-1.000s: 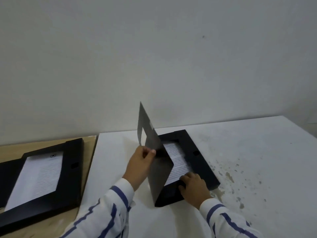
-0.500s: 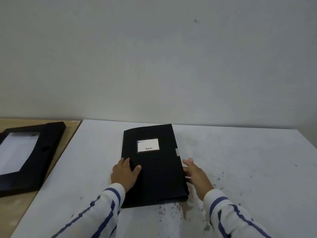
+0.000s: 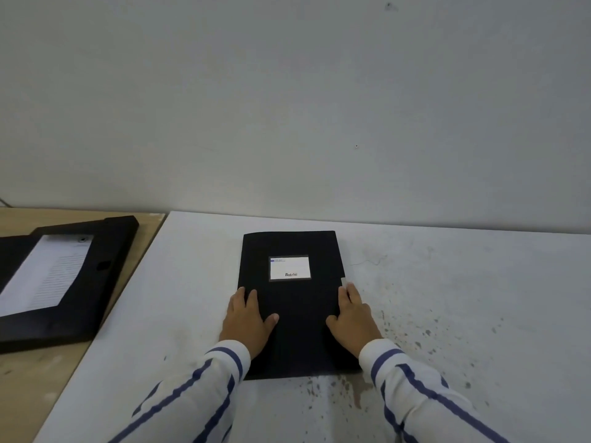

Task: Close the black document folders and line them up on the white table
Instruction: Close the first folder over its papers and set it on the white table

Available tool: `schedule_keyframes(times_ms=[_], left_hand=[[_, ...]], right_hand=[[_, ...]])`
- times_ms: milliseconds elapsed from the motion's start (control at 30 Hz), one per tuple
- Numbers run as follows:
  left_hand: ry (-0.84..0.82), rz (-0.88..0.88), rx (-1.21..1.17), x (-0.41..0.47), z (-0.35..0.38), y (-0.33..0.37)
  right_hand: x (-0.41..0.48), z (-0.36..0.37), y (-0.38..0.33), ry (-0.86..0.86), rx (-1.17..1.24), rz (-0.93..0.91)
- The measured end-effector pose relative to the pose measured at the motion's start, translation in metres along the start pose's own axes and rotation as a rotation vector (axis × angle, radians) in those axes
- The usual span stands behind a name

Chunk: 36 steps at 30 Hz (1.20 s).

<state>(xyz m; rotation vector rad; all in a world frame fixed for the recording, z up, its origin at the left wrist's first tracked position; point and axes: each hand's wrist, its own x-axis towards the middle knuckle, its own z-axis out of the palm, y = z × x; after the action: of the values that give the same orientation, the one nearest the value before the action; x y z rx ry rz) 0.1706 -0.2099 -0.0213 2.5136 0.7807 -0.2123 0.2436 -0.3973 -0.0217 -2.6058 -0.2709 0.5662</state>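
Observation:
A closed black document folder [image 3: 297, 314] with a white label lies flat on the white table [image 3: 463, 314], its long side running away from me. My left hand [image 3: 248, 318] rests flat on the folder's left edge, thumb over the cover. My right hand [image 3: 353, 318] presses against its right edge beside the small clasp tab, fingers together. A second black folder [image 3: 105, 270] lies open on the wooden table at the left, with a printed sheet showing inside it.
The wooden table [image 3: 28, 378] adjoins the white table's left edge. A plain wall rises just behind both tables. Dark specks and stains mark the white surface to the right of the closed folder.
The folder's cover, upright a second ago, has come down and the folder is closed. Both hands have moved onto its side edges, and the folder now sits square to me.

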Motion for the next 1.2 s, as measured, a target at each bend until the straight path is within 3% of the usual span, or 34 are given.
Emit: schedule_keyframes(times_ms=[167,267,400,633,967,1200], left_hand=[[-0.031,0.009,-0.109,0.000,0.000,-0.013],[-0.044,-0.089,-0.326,0.000,-0.001,-0.023],[0.009,-0.128,-0.327,-0.003,0.003,-0.028],[0.040,-0.072,-0.434,-0.006,0.009,-0.018],[-0.060,0.070,-0.448,-0.007,0.062,0.101],[-0.086,0.043,-0.467,-0.013,0.125,0.210]], right_hand=[[0.004,0.004,0.004,-0.035,0.012,0.006],[-0.002,0.013,0.003,0.061,0.180,0.082],[-0.017,0.025,0.004,0.171,0.340,0.259],[-0.038,0.015,0.015,0.209,0.495,0.216],[-0.041,-0.064,0.120,0.314,0.522,0.253],[-0.020,-0.131,0.225,0.323,0.489,0.247]])
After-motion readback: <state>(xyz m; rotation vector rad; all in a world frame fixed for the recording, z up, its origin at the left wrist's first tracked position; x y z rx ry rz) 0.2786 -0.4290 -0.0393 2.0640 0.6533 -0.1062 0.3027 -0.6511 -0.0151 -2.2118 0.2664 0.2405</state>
